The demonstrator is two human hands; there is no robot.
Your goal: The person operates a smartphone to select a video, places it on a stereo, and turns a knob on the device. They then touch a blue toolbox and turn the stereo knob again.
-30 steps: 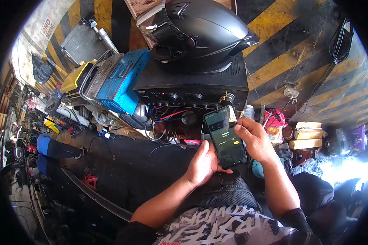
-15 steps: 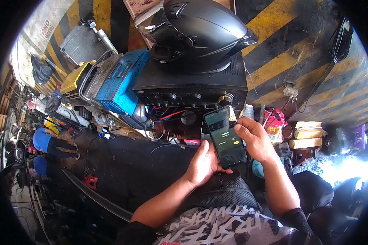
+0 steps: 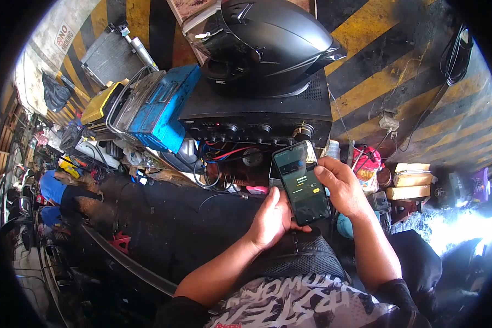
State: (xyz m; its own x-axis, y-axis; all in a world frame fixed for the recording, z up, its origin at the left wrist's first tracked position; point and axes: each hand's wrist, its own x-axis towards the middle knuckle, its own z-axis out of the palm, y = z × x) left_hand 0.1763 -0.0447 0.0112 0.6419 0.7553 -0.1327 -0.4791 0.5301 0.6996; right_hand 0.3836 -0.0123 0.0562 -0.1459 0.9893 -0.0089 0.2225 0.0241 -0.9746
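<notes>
A dark smartphone (image 3: 302, 183) with a lit screen is held upright in front of my body, a small panel with a yellow button showing on it. My left hand (image 3: 272, 218) supports its lower left edge, with fingers passing behind it. My right hand (image 3: 340, 187) grips the right edge, the thumb beside the screen. Beyond the phone is a black amplifier (image 3: 246, 117) with knobs and a small red light. On top of it rests a matte black helmet (image 3: 273, 46).
A worn blue box (image 3: 161, 109) and a yellow case (image 3: 101, 104) lie left of the amplifier. Cables hang below. On the right are stacked boxes (image 3: 411, 180) and a pink bag (image 3: 368, 161). A person in blue (image 3: 54, 187) bends over at far left.
The person in blue at far left has shifted and bends differently. The small panel on the phone screen looks slightly changed. The amplifier's red light now shows. My hands keep the same hold.
</notes>
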